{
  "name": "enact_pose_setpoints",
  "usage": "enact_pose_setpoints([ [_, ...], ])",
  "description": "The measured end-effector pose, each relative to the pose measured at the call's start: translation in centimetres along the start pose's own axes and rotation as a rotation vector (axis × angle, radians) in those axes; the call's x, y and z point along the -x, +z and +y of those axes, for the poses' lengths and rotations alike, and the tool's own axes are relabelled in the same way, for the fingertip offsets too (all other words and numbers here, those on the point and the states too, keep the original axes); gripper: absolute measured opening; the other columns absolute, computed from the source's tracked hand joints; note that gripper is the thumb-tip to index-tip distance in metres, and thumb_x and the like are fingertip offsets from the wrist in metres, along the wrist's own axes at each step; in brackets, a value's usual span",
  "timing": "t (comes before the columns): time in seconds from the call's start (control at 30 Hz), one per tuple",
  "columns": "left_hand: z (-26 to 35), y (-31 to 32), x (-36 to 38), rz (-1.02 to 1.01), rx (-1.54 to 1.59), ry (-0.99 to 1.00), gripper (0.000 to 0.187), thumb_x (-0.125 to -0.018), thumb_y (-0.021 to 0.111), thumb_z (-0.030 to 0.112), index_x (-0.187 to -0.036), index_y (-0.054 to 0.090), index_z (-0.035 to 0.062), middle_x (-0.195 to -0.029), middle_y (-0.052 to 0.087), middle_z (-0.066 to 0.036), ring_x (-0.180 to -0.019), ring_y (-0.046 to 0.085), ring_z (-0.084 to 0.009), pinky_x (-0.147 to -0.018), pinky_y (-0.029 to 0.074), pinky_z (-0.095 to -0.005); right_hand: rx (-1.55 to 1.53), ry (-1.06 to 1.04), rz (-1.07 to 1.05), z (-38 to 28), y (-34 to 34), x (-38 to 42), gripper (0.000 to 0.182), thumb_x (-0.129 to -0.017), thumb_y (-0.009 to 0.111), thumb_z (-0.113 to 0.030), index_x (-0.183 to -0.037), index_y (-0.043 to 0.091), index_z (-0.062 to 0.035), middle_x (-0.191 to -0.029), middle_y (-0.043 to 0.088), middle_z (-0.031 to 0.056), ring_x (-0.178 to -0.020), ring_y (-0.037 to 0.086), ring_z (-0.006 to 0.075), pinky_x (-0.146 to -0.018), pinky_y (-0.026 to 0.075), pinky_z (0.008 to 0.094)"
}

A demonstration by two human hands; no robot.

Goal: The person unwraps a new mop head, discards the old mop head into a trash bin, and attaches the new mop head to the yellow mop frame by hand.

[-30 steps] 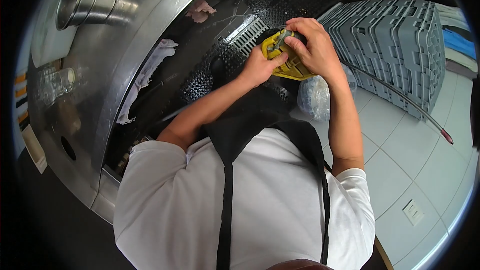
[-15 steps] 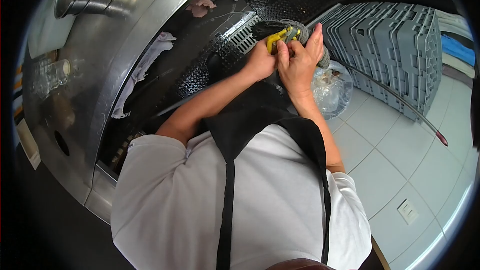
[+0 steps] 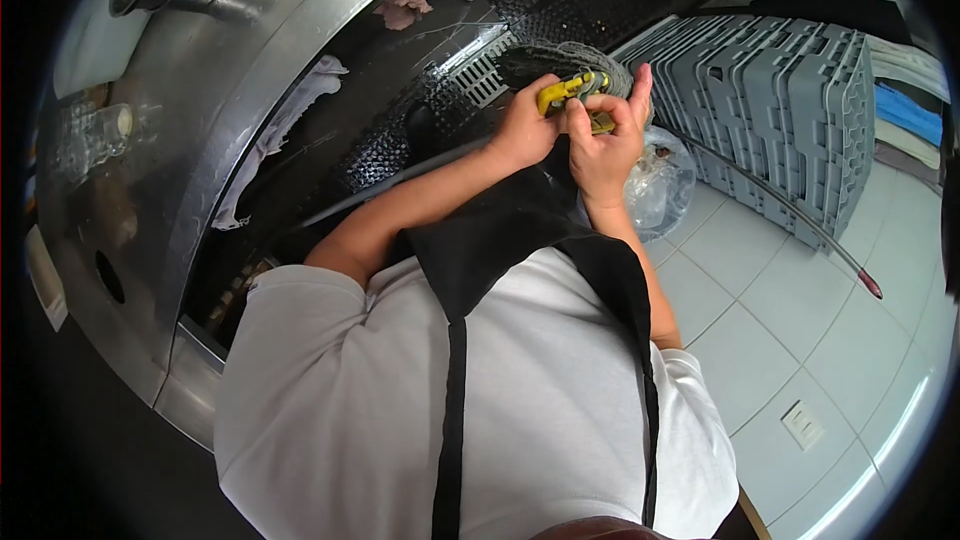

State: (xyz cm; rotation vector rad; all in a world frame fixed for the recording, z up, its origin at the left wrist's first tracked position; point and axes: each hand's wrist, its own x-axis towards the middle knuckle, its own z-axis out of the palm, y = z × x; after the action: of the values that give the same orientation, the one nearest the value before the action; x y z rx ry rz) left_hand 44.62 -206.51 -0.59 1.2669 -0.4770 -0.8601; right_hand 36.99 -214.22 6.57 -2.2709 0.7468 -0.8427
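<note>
Yellow mop clamp (image 3: 565,92) sits in front of the chest, both hands on it, grey mop strands (image 3: 570,55) bunched over its top. It hangs above the black floor mat (image 3: 400,145), off the steel counter's (image 3: 250,50) front edge. Left hand (image 3: 520,130) wraps the clamp's near side, fingers closed around it. Right hand (image 3: 605,145) pinches the clamp's tab with thumb and forefinger, other fingers raised, loose. My read: keep the left hand as the fixed brace, work only the tab with the right, keep strands out of the hinge. Clear bag (image 3: 660,180) just below the hands; grey dish racks (image 3: 790,90) stacked beyond; long handle (image 3: 790,215) runs across the tiles.
</note>
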Motion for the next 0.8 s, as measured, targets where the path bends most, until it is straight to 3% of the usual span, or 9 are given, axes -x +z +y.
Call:
enact_pose_setpoints([
  [0.23, 0.4, 0.2, 0.6, 0.034, -0.051, 0.031, 0.019, -0.090, 0.070, 0.014, -0.101, 0.059, 0.0032, -0.086, 0.063, -0.003, -0.079, 0.056, -0.0084, -0.070, 0.048, -0.0271, -0.246, 0.162, 0.000, 0.0, -0.4, 0.5, 0.012, -0.085, 0.072, -0.013, -0.086, 0.065, -0.0029, -0.153, 0.022, 0.0365, -0.146, 0.022, 0.0422, -0.117, 0.020, 0.0422],
  [0.37, 0.7, 0.3, 0.7, 0.061, -0.102, 0.055, 0.019, -0.089, 0.070, 0.014, -0.099, 0.058, 0.0036, -0.084, 0.063, -0.006, -0.077, 0.057, -0.0100, -0.069, 0.048, -0.0283, -0.287, 0.118, -0.043, -0.5, -0.6, 0.6, 0.011, -0.088, 0.069, -0.012, -0.090, 0.065, -0.0018, -0.155, 0.017, 0.0344, -0.148, 0.015, 0.0404, -0.117, 0.014, 0.0430],
  [0.47, 0.8, 0.4, 0.9, 0.116, -0.185, 0.140, 0.032, -0.084, 0.077, 0.026, -0.095, 0.056, 0.0035, -0.080, 0.063, -0.014, -0.074, 0.064, -0.0316, -0.065, 0.049, -0.0374, -0.331, 0.073, -0.076, 0.1, -1.0, 1.0, 0.011, -0.090, 0.068, -0.012, -0.091, 0.064, -0.0015, -0.156, 0.015, 0.0336, -0.149, 0.011, 0.0409, -0.118, 0.011, 0.0448],
  [0.57, 0.6, 0.6, 1.0, 0.126, -0.217, 0.163, 0.027, -0.082, 0.075, 0.017, -0.095, 0.055, 0.0041, -0.083, 0.063, -0.015, -0.076, 0.063, -0.0378, -0.065, 0.049, -0.0395, -0.332, 0.056, -0.103, 0.4, -1.5, 1.2, 0.011, -0.090, 0.067, -0.012, -0.092, 0.064, -0.0017, -0.156, 0.017, 0.0330, -0.149, 0.010, 0.0411, -0.118, 0.009, 0.0459],
  [0.67, 0.5, 0.8, 1.5, 0.174, -0.264, 0.205, 0.023, -0.081, 0.072, 0.007, -0.095, 0.054, 0.0039, -0.083, 0.062, -0.015, -0.075, 0.063, -0.0384, -0.065, 0.049, -0.0399, -0.292, 0.073, -0.121, 0.3, -2.0, 1.6, 0.012, -0.090, 0.067, -0.014, -0.092, 0.064, -0.0025, -0.156, 0.019, 0.0321, -0.149, 0.012, 0.0414, -0.118, 0.009, 0.0468],
  [0.77, -0.1, 0.9, 1.9, 0.188, -0.282, 0.218, 0.020, -0.083, 0.067, 0.000, -0.096, 0.053, 0.0038, -0.080, 0.060, -0.014, -0.072, 0.062, -0.0263, -0.067, 0.049, -0.0347, -0.212, 0.130, -0.134, 0.1, -2.5, 2.2, 0.013, -0.090, 0.068, -0.015, -0.092, 0.064, -0.0035, -0.156, 0.023, 0.0298, -0.148, 0.015, 0.0416, -0.118, 0.010, 0.0485],
  [0.8, -0.3, 0.9, 2.0, 0.184, -0.285, 0.217, 0.021, -0.083, 0.067, 0.000, -0.097, 0.052, 0.0038, -0.080, 0.060, -0.014, -0.072, 0.062, -0.0268, -0.067, 0.049, -0.0346, -0.164, 0.133, -0.141, 0.3, -2.6, 2.3, 0.013, -0.090, 0.068, -0.016, -0.092, 0.064, -0.0038, -0.156, 0.025, 0.0288, -0.148, 0.016, 0.0418, -0.118, 0.011, 0.0491],
])
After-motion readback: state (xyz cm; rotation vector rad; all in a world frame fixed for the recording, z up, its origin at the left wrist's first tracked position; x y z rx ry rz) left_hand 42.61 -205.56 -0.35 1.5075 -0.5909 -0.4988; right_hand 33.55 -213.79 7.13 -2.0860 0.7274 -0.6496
